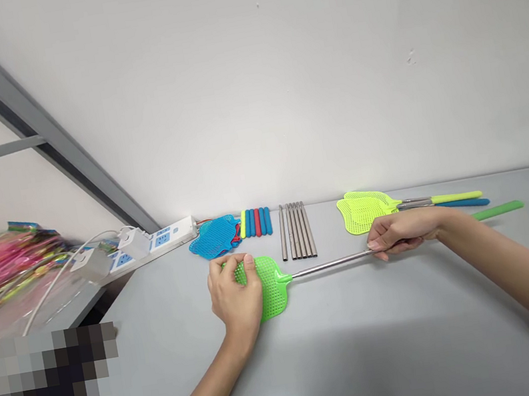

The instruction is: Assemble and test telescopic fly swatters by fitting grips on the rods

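Note:
A green fly swatter point(273, 288) stretches across the grey table between my hands, its metal rod drawn out. My left hand point(236, 290) grips the swatter's head at its left edge, thumb on top. Farther right, my right hand point(402, 232) is closed around the metal rod, and the green handle sticks out beyond the wrist. Behind that hand lie a yellow fly swatter head point(365, 209) and metal rods with yellow and blue handles.
Toward the wall lie blue swatter heads point(215, 236), a row of coloured handles point(256, 222) and several metal tubes point(299, 231). A power strip point(169, 235) with plugs and cables stands at the left. Plastic-wrapped pink goods point(5, 258) are piled at far left, below a grey frame.

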`<state>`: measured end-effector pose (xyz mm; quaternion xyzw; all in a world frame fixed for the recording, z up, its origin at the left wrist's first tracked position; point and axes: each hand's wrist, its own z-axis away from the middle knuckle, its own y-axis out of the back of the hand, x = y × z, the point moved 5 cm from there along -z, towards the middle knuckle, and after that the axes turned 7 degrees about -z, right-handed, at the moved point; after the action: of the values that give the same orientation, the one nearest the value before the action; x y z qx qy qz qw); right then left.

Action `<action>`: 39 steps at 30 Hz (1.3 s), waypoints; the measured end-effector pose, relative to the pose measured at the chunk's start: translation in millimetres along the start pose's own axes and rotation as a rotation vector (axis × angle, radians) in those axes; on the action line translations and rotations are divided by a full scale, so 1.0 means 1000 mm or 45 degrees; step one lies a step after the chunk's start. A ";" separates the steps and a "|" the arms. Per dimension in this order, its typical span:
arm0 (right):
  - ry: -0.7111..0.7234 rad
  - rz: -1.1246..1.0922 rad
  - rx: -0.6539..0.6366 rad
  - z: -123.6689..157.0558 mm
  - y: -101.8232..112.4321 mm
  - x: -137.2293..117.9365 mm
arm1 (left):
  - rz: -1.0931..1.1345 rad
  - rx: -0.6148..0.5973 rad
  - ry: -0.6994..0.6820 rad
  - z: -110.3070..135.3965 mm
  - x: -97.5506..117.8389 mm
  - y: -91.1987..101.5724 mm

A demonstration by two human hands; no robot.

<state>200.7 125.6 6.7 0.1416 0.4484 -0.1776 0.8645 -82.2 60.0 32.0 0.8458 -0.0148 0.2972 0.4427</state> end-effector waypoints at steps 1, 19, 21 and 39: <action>-0.001 0.003 0.003 0.000 0.000 0.000 | -0.003 -0.006 0.002 0.000 0.000 0.000; -0.027 0.060 0.057 0.005 0.000 -0.002 | 0.130 -0.425 0.103 -0.009 -0.017 -0.028; -0.026 0.073 0.070 0.007 -0.001 -0.005 | 0.144 -0.441 0.085 -0.012 -0.020 -0.032; 0.029 0.149 0.087 0.002 -0.007 -0.008 | 0.176 -0.361 -0.075 -0.022 -0.011 -0.025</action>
<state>195.0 120.1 13.9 0.1991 0.4429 -0.1406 0.8628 -94.6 89.3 16.9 0.7802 -0.1276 0.2970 0.5355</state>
